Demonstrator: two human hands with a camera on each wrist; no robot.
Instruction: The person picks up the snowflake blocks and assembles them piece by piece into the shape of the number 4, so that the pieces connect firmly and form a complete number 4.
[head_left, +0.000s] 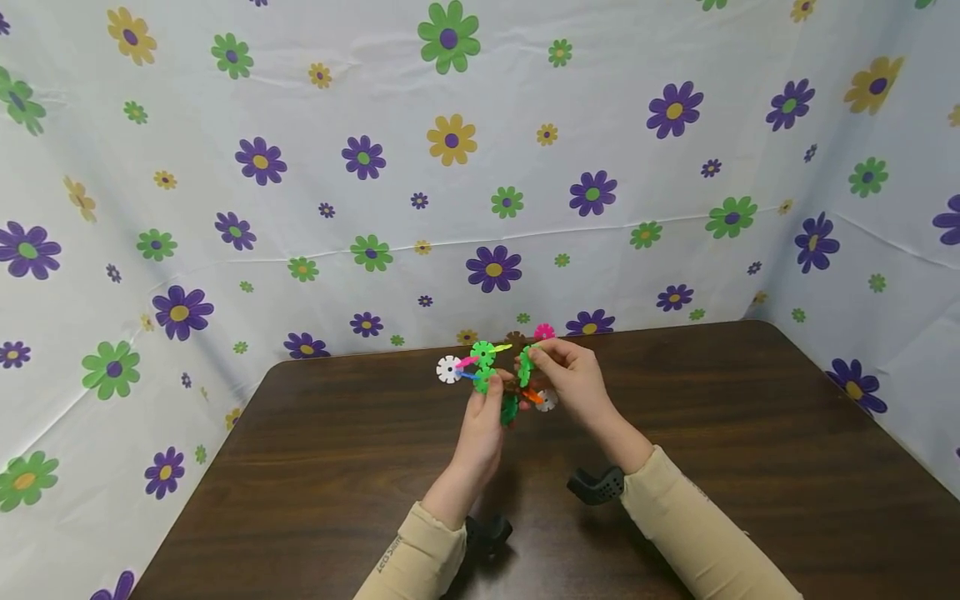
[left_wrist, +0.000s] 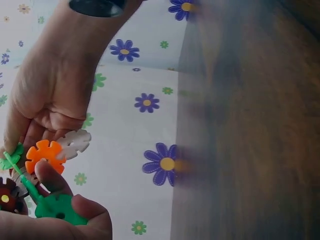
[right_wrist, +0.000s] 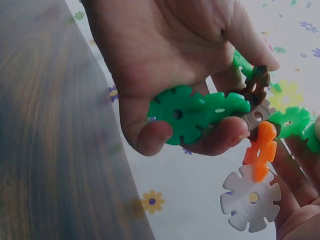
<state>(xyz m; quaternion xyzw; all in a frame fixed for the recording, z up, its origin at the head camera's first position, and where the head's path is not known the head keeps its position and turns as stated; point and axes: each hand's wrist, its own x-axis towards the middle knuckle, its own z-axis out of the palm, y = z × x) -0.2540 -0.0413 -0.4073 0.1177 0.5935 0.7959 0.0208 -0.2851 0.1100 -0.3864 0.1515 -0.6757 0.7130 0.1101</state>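
Between both hands is a structure of notched plastic interlocking discs, pushed together edge to edge. My left hand [head_left: 480, 429] grips it from below, the thumb on a green disc [head_left: 482, 382]; its fingers curl around a dark green disc [right_wrist: 175, 114]. My right hand [head_left: 576, 379] pinches a bright green disc [head_left: 525, 367] on the structure's right side. A white disc [head_left: 448, 369] sticks out left, with pink and blue discs beside it. An orange disc [left_wrist: 45, 157] and another white disc [left_wrist: 75, 144] lie near my right palm. Fingers partly hide the structure's middle.
A dark brown wooden table [head_left: 345, 450] lies beneath the hands. Behind it and at both sides hangs a white flower-print cloth [head_left: 300, 108]. Black mounts [head_left: 596, 486] sit at both wrists, under beige sleeves [head_left: 697, 525].
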